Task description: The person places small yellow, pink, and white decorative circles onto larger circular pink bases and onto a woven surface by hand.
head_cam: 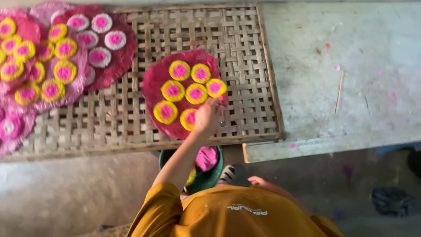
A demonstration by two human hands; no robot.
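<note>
Woven bamboo tray (245, 39) on the bench (351, 66): a pink-and-yellow disc (189, 119) is being pressed onto the magenta sheet (153, 83) by loosely curled left hand (207, 116); right hand (258, 181) blurred, can't tell.

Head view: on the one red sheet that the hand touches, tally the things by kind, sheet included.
Red sheet: 1
Yellow-ringed pink discs: 7
Total: 8
</note>
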